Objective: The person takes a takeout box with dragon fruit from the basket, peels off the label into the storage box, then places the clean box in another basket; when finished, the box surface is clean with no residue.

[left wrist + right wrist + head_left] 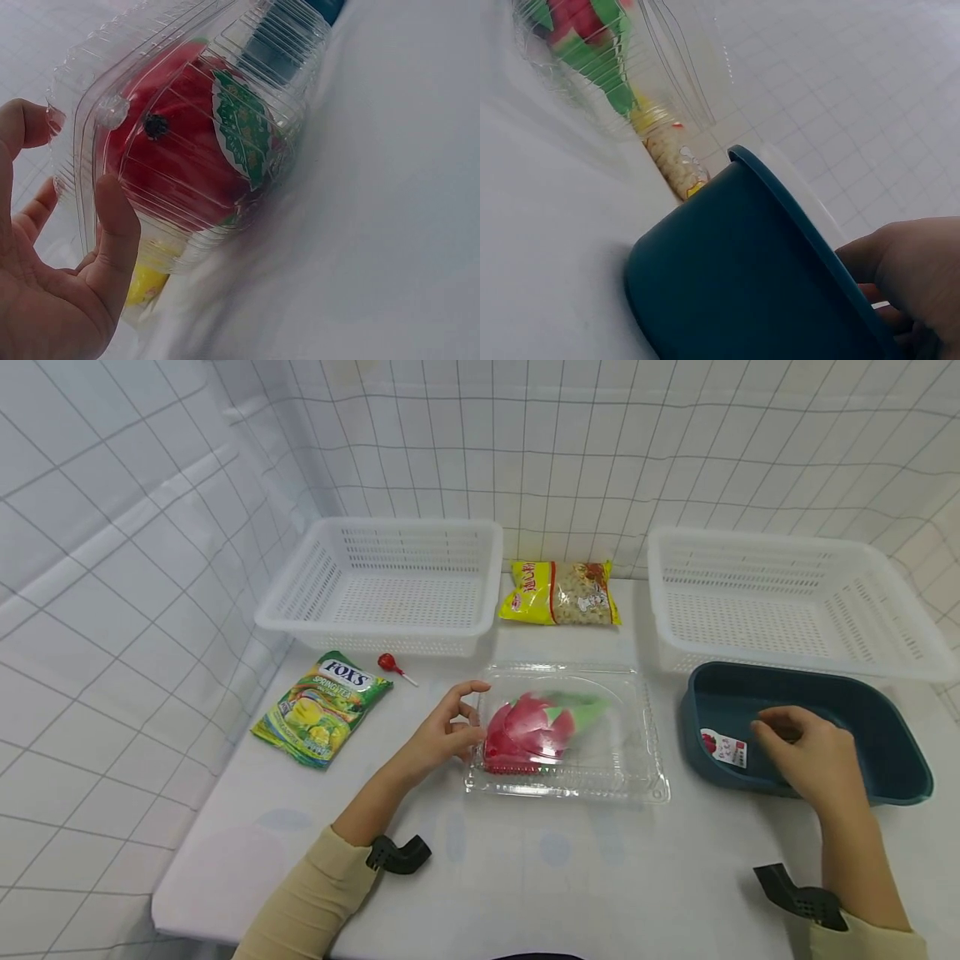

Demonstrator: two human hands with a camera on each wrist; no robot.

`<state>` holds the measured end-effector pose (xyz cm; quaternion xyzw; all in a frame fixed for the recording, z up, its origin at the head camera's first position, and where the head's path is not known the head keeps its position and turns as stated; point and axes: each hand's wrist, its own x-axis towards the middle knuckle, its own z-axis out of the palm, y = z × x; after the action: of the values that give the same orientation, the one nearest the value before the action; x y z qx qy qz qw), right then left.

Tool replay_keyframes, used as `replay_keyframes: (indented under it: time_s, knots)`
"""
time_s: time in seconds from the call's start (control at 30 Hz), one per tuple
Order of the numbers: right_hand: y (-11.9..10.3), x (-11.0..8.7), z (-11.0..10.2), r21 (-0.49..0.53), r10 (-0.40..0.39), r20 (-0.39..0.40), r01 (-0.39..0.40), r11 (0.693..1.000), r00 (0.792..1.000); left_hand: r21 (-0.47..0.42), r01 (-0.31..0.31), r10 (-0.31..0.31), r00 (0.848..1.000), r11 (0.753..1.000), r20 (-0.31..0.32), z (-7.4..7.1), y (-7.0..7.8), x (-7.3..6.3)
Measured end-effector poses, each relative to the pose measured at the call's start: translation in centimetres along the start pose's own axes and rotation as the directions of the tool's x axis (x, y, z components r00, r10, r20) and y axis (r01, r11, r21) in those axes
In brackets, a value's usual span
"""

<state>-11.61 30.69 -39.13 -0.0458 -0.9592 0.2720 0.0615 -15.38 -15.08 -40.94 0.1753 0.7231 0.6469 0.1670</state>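
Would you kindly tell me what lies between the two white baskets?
In the head view, a yellow snack bag lies between the left basket and the right basket, with the clear box in front.

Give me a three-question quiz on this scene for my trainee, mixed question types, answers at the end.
1. Choose one. The right hand is at: A, the yellow packet; B, the teal basin; C, the green bag.
2. True or false: the red lollipop lies outside the left white basket.
3. What is the left hand touching?

Key: 1, B. 2, true. 3, the clear plastic box, at its left edge.
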Motion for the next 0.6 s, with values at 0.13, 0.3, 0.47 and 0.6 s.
replay_keyframes:
  time_s: [0.13, 0.3, 0.47, 0.6]
  knots:
    - [0.1, 0.0, -0.4, 0.006, 0.038, -0.017, -0.038, 0.999, 0.999, -0.005, -0.005, 0.005, 1.000, 1.000, -0.005, 0.1, 0.0, 0.0]
    - [0.2, 0.2, -1.0, 0.015, 0.085, -0.071, -0.084, 0.996, 0.994, -0.019, 0.014, -0.014, 1.000, 1.000, -0.019, 0.2, -0.1, 0.1]
    - [0.8, 0.9, -1.5, 0.036, 0.173, -0.135, -0.170, 0.985, 0.976, -0.017, 0.028, -0.029, 0.999, 0.999, -0.044, 0.5, 0.0, 0.3]
    - [1.7, 1.7, -1.8, 0.080, 0.252, -0.184, -0.240, 0.967, 0.950, -0.029, 0.019, -0.021, 0.998, 0.999, -0.060, 0.8, 0.0, 0.4]
